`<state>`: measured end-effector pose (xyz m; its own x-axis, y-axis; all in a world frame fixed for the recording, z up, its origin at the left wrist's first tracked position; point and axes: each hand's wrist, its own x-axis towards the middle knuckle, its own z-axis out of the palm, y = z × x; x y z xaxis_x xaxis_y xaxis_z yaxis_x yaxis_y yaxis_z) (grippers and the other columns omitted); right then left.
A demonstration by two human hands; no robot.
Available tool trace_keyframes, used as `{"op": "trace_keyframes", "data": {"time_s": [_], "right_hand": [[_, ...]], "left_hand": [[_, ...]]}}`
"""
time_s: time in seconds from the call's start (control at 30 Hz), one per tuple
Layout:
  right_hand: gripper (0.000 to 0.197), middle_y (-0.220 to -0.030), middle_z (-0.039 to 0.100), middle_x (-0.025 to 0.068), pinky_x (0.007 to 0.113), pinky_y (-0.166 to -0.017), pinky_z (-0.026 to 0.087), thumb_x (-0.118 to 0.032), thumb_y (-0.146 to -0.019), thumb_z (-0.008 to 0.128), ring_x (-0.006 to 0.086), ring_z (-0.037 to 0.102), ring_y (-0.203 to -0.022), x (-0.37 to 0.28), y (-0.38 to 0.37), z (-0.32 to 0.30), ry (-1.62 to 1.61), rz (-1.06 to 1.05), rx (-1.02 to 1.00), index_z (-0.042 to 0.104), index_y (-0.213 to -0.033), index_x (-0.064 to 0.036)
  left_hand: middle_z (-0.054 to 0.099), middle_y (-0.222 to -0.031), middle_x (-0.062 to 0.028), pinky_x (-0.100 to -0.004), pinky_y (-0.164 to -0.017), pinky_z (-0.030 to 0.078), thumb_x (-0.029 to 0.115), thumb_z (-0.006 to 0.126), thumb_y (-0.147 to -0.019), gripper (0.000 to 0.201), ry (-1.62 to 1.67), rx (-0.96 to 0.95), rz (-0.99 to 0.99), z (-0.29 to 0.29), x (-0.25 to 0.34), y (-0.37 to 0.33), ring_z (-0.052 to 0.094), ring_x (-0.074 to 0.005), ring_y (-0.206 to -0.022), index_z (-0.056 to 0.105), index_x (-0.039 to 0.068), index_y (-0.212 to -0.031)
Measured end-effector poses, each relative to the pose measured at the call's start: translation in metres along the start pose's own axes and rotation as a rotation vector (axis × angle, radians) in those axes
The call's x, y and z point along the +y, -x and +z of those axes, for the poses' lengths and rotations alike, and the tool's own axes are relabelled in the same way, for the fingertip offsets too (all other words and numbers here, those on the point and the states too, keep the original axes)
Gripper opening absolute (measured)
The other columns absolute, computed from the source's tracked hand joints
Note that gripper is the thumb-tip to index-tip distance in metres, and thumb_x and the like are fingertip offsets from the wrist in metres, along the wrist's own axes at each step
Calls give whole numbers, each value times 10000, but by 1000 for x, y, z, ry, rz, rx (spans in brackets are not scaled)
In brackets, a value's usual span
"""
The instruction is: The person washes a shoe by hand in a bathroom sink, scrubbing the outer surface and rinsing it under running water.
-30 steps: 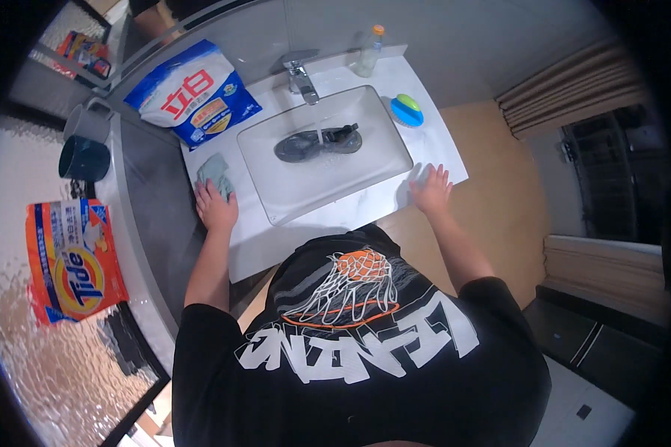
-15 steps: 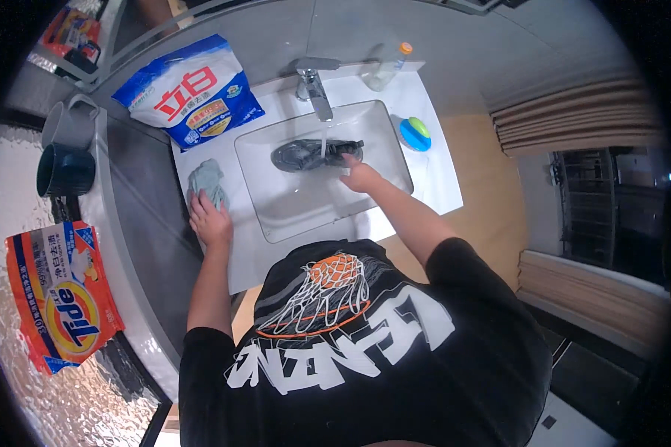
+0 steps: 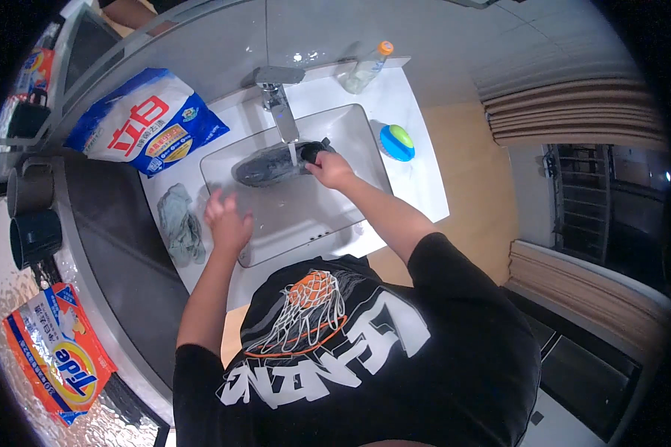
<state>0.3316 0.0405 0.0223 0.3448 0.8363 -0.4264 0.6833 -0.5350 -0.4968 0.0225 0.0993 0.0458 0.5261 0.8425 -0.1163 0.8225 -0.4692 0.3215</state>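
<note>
With the right hand (image 3: 329, 168) gripping the dark grey sneaker (image 3: 274, 163) in the white rectangular sink (image 3: 365, 141) under the running chrome faucet (image 3: 279, 104), and the left hand (image 3: 227, 220) spread above the basin, water deflecting off the sneaker risked splashing onto the white counter (image 3: 417, 186).

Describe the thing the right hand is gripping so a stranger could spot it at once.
Find the white rectangular sink under the chrome faucet. Lying in its basin under the faucet's running water is a dark grey shoe, its end gripped by the right hand. It is the only dark object inside the basin.
</note>
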Motion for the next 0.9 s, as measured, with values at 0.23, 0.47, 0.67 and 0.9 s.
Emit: {"op": "trace_keyframes", "data": {"time_s": [0.23, 0.47, 0.67, 0.9], "right_hand": [[386, -810, 671, 182, 411, -738, 512, -410, -828, 711, 342, 645, -792, -4, 2, -5, -87, -106, -113, 655, -822, -29], [346, -784, 656, 135, 358, -678, 506, -329, -798, 776, 241, 632, -728, 7, -5, 7, -326, -173, -200, 614, -788, -23], [324, -802, 648, 98, 326, -675, 506, -289, -810, 779, 191, 619, -725, 16, -34, 38, -523, -240, -188, 589, -805, -26], [619, -877, 656, 142, 379, -635, 533, -554, -867, 639, 245, 639, -711, -41, -39, 77, -918, 474, -164, 602, -1070, 30]], "left_hand": [[353, -1490, -253, -388, -1160, 259, 660, 586, -828, 901, 504, -124, -623, 43, 10, -76, 302, -335, -1419, 426, -16, -1402], [592, -1295, -214, -403, -1037, 422, 653, 667, -769, 868, 123, -475, -317, 14, 12, -82, 581, -351, -1178, 542, -9, -1316], [717, -976, -196, -408, -844, 508, 595, 724, -754, 672, 497, -664, -496, 27, -10, -75, 686, -347, -944, 705, -10, -1048], [678, -904, -256, -466, -783, 501, 492, 689, -827, 522, 202, -359, -441, 14, 20, -70, 657, -412, -893, 684, -23, -911]]}}
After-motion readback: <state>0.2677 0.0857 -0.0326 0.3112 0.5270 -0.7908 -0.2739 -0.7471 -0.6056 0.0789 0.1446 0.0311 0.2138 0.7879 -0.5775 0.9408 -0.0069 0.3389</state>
